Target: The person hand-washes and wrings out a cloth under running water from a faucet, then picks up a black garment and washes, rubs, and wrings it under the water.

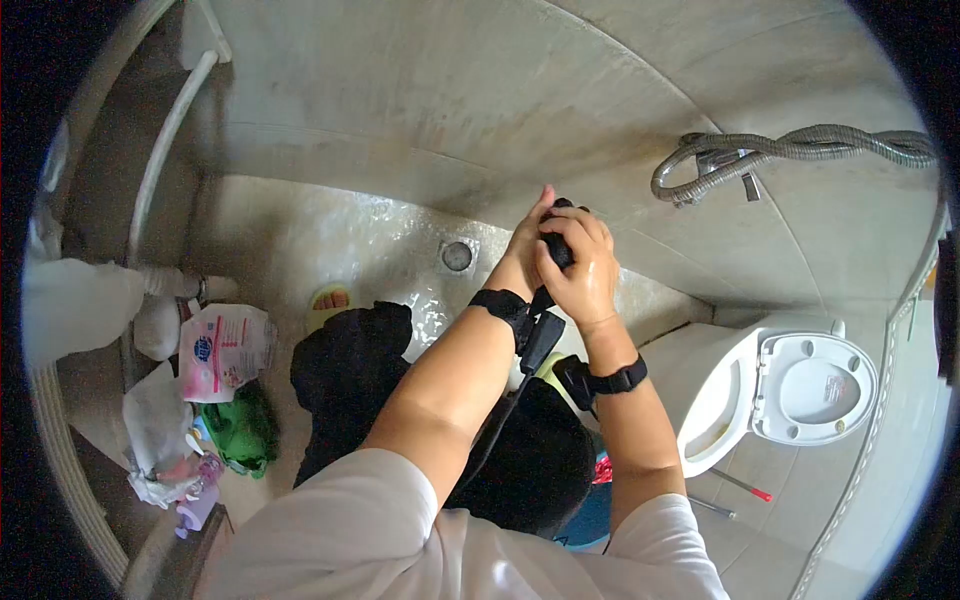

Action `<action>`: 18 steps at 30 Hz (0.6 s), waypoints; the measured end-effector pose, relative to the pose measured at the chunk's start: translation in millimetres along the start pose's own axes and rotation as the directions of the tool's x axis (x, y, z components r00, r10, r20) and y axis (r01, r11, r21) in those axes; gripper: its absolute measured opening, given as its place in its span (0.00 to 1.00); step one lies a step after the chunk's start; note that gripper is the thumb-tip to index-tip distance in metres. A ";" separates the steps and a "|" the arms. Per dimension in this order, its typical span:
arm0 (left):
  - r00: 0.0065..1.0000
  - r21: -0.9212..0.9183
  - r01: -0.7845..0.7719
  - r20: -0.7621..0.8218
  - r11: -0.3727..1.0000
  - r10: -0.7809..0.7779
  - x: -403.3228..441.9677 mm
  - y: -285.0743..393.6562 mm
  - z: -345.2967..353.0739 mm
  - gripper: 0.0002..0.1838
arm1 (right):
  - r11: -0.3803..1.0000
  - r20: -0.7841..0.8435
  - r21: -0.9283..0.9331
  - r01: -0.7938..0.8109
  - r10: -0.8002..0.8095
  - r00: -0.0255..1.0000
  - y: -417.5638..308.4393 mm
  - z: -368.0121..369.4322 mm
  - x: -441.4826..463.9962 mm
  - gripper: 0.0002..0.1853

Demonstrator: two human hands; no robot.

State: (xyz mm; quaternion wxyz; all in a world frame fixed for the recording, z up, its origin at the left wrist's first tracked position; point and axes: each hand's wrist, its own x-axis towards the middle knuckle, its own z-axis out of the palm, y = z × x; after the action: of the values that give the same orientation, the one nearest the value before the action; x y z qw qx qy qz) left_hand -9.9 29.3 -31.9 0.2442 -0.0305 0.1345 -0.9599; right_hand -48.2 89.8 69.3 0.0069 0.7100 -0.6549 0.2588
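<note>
Both of my hands meet in front of me over the wet floor, pressed around a dark, bunched-up black cloth [558, 248]. My left hand [522, 245] lies against its left side, the thumb side pointing up. Curled over it from the right are the fingers of my right hand [588, 275], whose skin looks wet. Most of the cloth is hidden by the hands, so its exact kind cannot be told. Each wrist wears a black strap, and a black device with a cable [542, 342] hangs below the left wrist.
A floor drain [456, 256] lies beyond my feet. At right are a toilet [720, 400] and a metal shower hose [800, 143]. Left stand a pink-white detergent bag [226, 350], a green bag [242, 430] and bottles. A blue basin [588, 518] is partly hidden beside me.
</note>
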 end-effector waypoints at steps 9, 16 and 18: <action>0.820 0.642 -0.111 -0.372 0.759 0.435 16.0 -23.9 21.3 0.15 | 0.881 -0.103 -0.075 -0.468 0.460 0.882 81.3 7.1 24.6 0.16; 0.868 0.935 0.063 -0.224 0.348 0.443 9.5 -33.9 25.5 0.15 | 0.788 0.215 0.424 -0.446 0.391 0.895 127.3 -8.8 -12.9 0.18; 0.857 0.946 0.075 -0.223 0.315 0.464 7.6 -27.8 31.9 0.15 | 0.817 0.356 0.421 -0.395 0.251 0.900 114.1 -28.1 -11.7 0.21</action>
State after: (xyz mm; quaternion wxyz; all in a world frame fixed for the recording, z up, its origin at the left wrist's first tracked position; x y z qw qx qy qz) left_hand -25.4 41.4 6.3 0.2955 0.3591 -0.3829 -0.7982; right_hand -164.9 94.2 51.7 -0.3089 0.5957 -0.6752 0.3064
